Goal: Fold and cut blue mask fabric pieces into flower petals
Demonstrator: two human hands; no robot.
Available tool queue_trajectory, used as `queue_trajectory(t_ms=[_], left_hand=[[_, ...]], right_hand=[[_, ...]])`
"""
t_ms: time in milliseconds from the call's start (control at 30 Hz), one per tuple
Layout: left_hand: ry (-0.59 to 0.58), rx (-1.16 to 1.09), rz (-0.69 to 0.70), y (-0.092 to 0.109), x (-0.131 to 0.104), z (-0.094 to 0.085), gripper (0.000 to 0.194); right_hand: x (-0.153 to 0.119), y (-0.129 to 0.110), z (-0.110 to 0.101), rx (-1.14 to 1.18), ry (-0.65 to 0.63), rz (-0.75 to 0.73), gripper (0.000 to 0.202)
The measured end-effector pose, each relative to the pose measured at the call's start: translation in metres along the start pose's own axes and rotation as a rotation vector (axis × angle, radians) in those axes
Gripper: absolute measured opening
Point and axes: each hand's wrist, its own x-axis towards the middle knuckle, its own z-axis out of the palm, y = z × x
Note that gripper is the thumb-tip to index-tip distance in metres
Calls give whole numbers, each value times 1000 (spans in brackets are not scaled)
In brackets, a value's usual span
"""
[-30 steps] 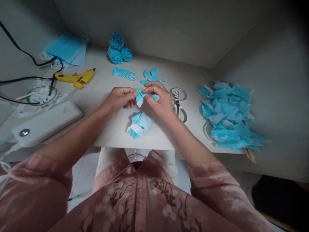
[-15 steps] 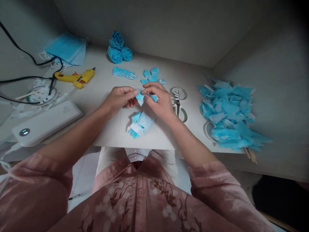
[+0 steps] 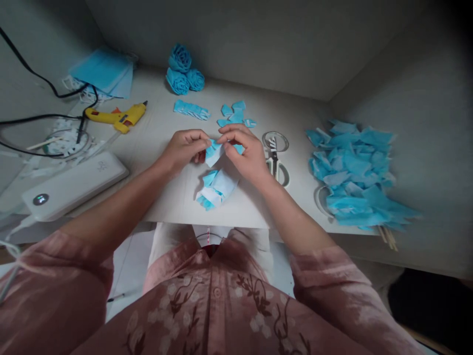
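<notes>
Between my hands, over the middle of the table, is a small blue-and-white piece of mask fabric (image 3: 214,154). My left hand (image 3: 187,149) pinches its left side between thumb and fingers. My right hand (image 3: 244,152) has its fingertips closed on the right side, and a bit of blue shows by its thumb. Just below them lies a stack of cut blue-and-white fabric pieces (image 3: 217,190). Beyond my right hand rest several small blue petals (image 3: 235,113). A row of blue folded pieces (image 3: 192,110) lies to their left.
Three blue fabric roses (image 3: 181,71) stand at the back. At left are face masks (image 3: 101,74), a yellow glue gun (image 3: 120,117), black cables and a white power bank (image 3: 76,186). Scissors (image 3: 275,162) and a tape roll (image 3: 281,141) lie right, before a heap of blue fabric (image 3: 354,162).
The piece between my hands is more spread out, with more of its white face hanging toward me. Both hands stay in nearly the same place; the view has shifted slightly.
</notes>
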Motion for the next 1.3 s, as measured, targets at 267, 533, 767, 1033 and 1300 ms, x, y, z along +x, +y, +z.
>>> queue_trajectory(t_ms=[267,533,767,1033,1300], left_hand=[[45,-20,116,-3,2,-1,23],[29,102,186,-3,-1,2,17],[19,122,188,-6,-1,4,14],[-30,51,126,-2,-1,2,28],[19,24,99,-5,-1,1,18]], right_hand=[[3,0,-2,483,-14,428,57],[0,-7,3,563,-147,491,75],[-1,-6,3,486,-133,441,79],[0,0,1,443,-92,396,75],[2,-3,-3,413,-112,425,79]])
